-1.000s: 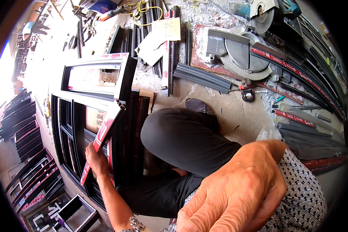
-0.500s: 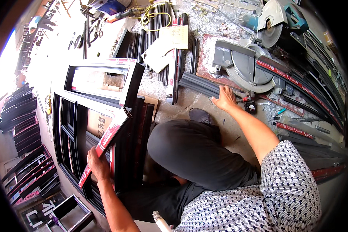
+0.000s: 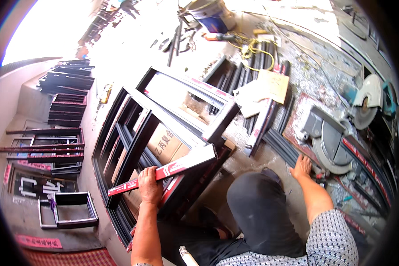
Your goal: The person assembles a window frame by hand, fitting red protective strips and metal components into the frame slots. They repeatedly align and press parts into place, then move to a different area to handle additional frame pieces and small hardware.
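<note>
Now right hand [image 3: 302, 168] is down by grey profiles [image 3: 281, 147], centre right.
Left hand [image 3: 150, 188] grips red-filmed profile [image 3: 181, 164], centre left; right's hold, I cannot tell.

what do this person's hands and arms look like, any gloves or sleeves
The left hand and right hand are bare, no gloves. The right sleeve is short and loose, white with a dark repeating geometric pattern.
</note>
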Tool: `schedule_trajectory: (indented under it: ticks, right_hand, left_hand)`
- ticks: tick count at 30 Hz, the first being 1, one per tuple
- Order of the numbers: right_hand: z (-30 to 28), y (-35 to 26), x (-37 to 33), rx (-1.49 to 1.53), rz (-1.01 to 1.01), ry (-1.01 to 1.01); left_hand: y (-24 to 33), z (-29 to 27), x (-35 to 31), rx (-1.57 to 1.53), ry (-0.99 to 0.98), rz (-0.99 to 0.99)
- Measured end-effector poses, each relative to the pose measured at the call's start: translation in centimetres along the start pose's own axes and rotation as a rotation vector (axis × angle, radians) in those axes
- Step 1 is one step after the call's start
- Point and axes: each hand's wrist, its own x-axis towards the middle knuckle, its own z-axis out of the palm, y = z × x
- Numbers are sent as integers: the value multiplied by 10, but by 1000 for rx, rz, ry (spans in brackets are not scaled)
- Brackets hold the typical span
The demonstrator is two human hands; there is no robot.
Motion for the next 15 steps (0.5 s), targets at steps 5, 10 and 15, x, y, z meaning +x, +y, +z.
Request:
schedule_trajectory:
  ticks: [5, 10, 15]
  right_hand:
    - [21, 7, 1, -48, -139, 37]
    - [22, 7, 4, -7, -130, -41]
    - [29, 8, 11, 21, -25, -60]
  left_hand:
    - [2, 4, -2, -35, -12, -20]
    - [-2, 10, -1, -52, 38, -3]
    - [1, 9, -6, -49, 58, -8]
